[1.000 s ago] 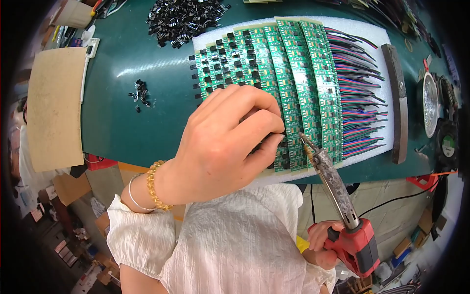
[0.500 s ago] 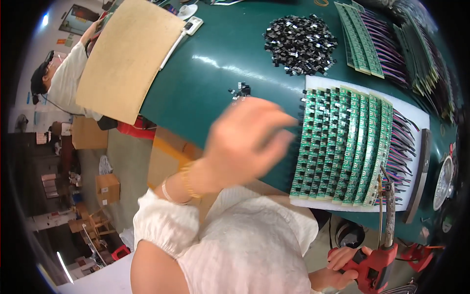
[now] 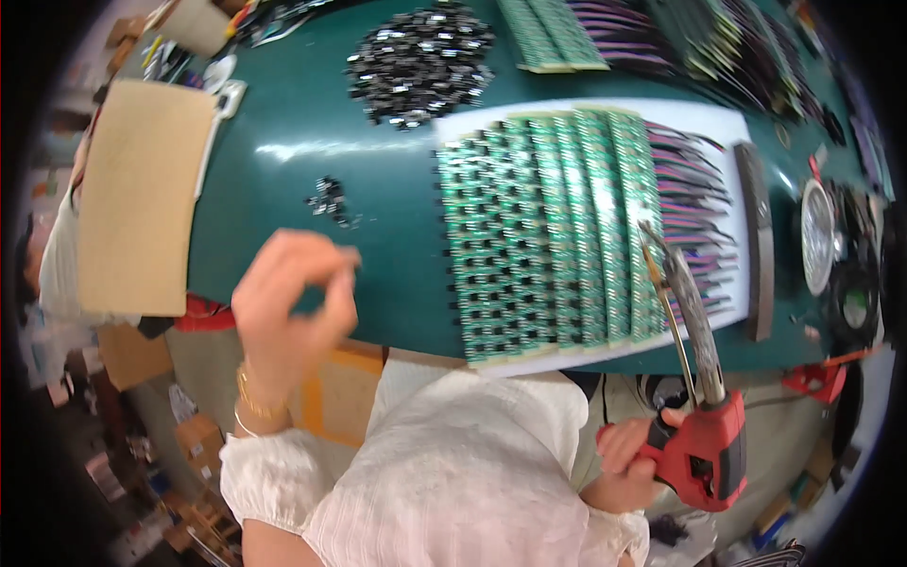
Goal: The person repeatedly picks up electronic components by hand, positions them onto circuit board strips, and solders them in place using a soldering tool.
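Observation:
My right hand (image 3: 631,454), at the lower right, is wrapped round the handle of a red soldering gun (image 3: 704,454). Its long grey barrel and thin brass-coloured feed tube reach up over a row of green circuit boards (image 3: 548,227). The boards lie side by side on a white foam pad (image 3: 727,123), black parts seated on the left ones, wires trailing right. Over the table's near left part is my left hand (image 3: 293,307), thumb and forefinger curled together in a pinch; anything between the tips is too small to make out. Just beyond it lies a small cluster of black components (image 3: 328,198).
A large heap of black components (image 3: 420,61) sits at the back. More wired boards (image 3: 553,38) are stacked at the far right. A dark bar (image 3: 758,241) lies along the pad's right edge, near a silvery round dish (image 3: 817,236). At left stands a tan board (image 3: 142,198).
My left hand has moved left from beside the boards towards the small cluster, its thumb and forefinger closing. The whole view has turned right; the soldering gun stays in my right hand.

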`<state>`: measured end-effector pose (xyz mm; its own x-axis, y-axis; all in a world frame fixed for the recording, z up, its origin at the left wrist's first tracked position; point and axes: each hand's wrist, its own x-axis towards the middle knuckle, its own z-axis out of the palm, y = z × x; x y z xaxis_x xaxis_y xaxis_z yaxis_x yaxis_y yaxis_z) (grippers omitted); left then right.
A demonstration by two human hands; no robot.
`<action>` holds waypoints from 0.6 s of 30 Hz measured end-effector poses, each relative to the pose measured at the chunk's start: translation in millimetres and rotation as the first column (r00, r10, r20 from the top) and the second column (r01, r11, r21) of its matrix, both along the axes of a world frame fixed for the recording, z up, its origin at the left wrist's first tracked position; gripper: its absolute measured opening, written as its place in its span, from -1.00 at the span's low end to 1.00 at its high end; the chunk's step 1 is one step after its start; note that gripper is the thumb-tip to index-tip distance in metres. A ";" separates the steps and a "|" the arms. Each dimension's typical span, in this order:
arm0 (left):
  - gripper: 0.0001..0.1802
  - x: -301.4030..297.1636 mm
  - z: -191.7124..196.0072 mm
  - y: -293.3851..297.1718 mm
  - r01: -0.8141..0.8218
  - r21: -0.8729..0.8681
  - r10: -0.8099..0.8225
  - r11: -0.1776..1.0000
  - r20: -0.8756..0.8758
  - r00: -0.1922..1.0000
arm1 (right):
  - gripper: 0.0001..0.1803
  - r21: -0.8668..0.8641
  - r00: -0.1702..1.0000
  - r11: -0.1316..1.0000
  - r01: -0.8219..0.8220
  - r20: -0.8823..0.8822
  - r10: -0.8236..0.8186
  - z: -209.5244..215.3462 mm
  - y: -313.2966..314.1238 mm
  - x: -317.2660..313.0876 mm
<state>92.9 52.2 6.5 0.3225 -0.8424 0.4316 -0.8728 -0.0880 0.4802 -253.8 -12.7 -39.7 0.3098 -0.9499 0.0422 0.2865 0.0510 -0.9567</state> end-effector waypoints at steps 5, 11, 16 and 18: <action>-0.66 -100.2 12.5 -30.9 0.506 -0.230 -0.555 0.831 -0.381 0.739 | -0.62 0.138 0.987 0.988 -0.073 -0.131 0.091 36.5 -7.7 30.2; -0.63 -134.0 -16.7 -45.1 0.513 -0.347 -0.604 0.785 -0.249 0.757 | -0.71 0.287 0.965 0.957 -0.039 -0.239 0.111 37.3 -2.6 29.5; -0.66 -131.9 -15.8 -48.1 0.528 -0.301 -0.586 0.794 -0.150 0.796 | -0.26 -0.022 0.880 0.980 -0.199 -0.445 0.168 6.3 -3.9 4.5; -0.60 -132.7 -15.4 -52.0 0.541 -0.336 -0.609 0.771 -0.140 0.781 | -0.27 0.014 0.858 0.985 -0.170 -0.490 0.155 9.9 -9.8 0.2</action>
<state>-39.8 0.2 -8.9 -0.0689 -0.7656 0.6396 -0.5794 0.5526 0.5991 -253.6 -22.5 -29.8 0.4481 -0.8848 -0.1281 -0.2272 0.0259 -0.9735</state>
